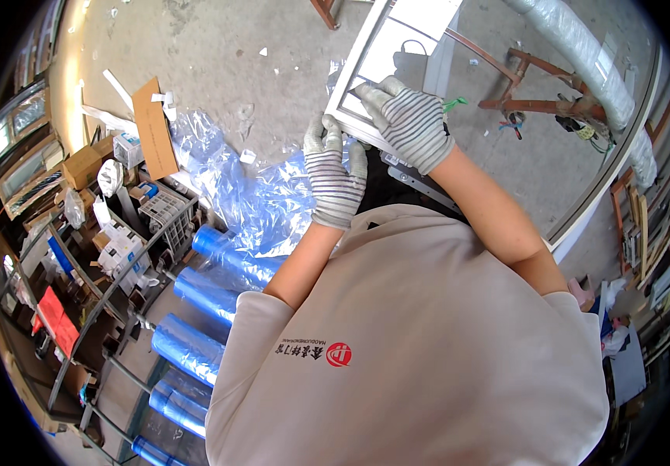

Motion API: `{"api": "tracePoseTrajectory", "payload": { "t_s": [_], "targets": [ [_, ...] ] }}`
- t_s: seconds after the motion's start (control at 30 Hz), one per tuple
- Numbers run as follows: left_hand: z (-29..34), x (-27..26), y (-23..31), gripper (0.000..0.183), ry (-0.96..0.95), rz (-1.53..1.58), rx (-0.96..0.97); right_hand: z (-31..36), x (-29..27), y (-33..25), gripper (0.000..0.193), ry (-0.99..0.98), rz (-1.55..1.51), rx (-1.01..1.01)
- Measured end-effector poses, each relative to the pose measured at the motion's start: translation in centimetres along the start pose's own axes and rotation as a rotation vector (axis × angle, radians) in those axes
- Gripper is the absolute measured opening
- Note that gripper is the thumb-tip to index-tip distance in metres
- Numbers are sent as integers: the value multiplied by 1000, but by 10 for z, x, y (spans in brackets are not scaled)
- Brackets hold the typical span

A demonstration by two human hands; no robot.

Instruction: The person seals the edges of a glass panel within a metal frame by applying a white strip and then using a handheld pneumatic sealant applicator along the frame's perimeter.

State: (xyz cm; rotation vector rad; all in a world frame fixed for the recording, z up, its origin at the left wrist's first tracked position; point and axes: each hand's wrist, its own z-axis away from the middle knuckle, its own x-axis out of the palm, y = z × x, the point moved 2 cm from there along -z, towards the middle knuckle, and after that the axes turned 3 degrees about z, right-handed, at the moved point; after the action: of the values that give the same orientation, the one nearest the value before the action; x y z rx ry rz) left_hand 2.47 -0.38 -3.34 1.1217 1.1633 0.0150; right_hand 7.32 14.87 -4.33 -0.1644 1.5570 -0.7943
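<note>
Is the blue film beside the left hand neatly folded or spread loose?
Spread loose: the blue film sprawls in shiny, irregular wrinkles beside the left hand, with no neat folds showing.

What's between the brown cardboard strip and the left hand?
In the head view, crumpled blue plastic film lies between the cardboard strip and the gloved left hand, plus a small white scrap.

Open up-left of left hand [335, 172], over floor [195, 54]. Cluttered just left by crumpled blue film [273, 198]. Blocked between left and right hand [411, 124] by white frame [358, 129]; farther right, obstructed by rust-coloured trestle [544, 106].
</note>
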Motion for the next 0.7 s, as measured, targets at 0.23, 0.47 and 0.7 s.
{"api": "tracePoseTrajectory", "payload": {
  "t_s": [0.23,0.47,0.7],
  "targets": [
    [-7,2,5,42,35,14,14,-5,-4,-2,27,-49,37,-185],
    [-4,1,3,46,60,-60,106,-20,-11,7,25,-93,19,-2],
    [-11,-12,4,46,102,17,-11,-20,-12,16,23,-94,15,-33]
  ]
}}
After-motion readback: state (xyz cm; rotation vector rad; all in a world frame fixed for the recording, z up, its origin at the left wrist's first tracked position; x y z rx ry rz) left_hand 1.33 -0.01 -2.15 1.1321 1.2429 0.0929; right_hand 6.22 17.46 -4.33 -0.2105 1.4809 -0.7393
